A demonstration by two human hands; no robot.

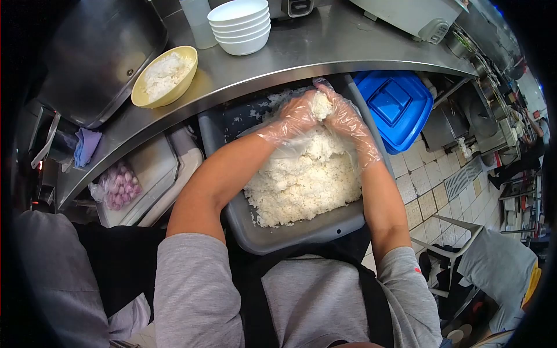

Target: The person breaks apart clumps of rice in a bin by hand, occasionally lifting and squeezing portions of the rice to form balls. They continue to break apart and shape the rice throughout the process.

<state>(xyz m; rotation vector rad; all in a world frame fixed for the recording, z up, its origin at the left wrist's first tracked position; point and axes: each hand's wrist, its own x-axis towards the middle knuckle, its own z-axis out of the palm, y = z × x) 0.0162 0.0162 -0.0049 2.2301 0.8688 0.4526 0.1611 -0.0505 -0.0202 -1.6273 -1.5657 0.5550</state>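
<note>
A grey tub sits below the edge of the steel counter, right in front of the person, with a big heap of white rice in it. The heap fills the near and middle part; toward the far left the tub's dark inside shows through, dotted with stray grains. Over the far end of the heap the two hands meet, both in clear plastic gloves. The left hand and the right hand have their fingers curled in close around a lump of rice — it shows white between them, above the heap.

Up on the counter, to the left, a yellow bowl stands near the edge with more rice in it. Just beyond it, a little to the right, is a stack of white bowls, nested one in another, with a cloudy bottle beside them. A large dark pot takes up the far left.

Below the counter on the left, a pale tray holds a clear bag of small purple bulbs — I cannot tell what kind. A purple cloth hangs near it. Just right of the tub is a blue lid; what lies under it is hidden. Nearer, on the left, another person's grey sleeve shows.
</note>
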